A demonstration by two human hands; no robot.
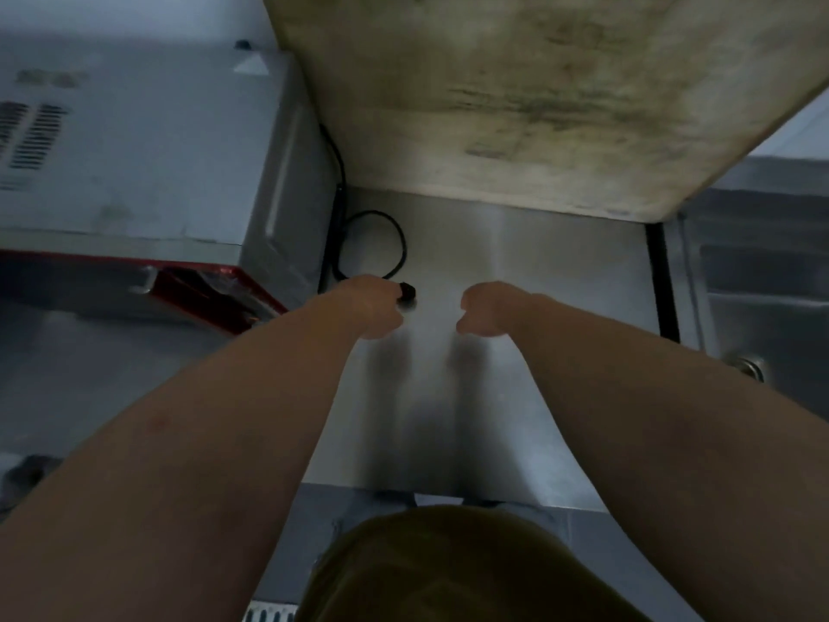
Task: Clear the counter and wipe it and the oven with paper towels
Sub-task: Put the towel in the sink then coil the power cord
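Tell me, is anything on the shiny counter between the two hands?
Almost nothing. Bare steel counter shows between the left hand and the right hand. Only the black plug of the looping cord sits there, right at the left hand's fingers.

The light is dim and cool, and the whole view is slightly blurred. A stained, pale wall (516, 96) with dark, mouldy streaks rises at the far side, ending at a corner on the right. To the right of that corner stands a steel unit (762, 271), parted from the middle by a dark vertical gap (664, 280); a round metal fitting (749, 368) shows on it nearer the viewer. A black cable (386, 235) loops at the foot of the wall, left of centre. Grey floor (309, 523) lies at the near edge, with a ribbed metal grating (269, 612) at the very bottom. Soft shadows fall across the steel in the middle.
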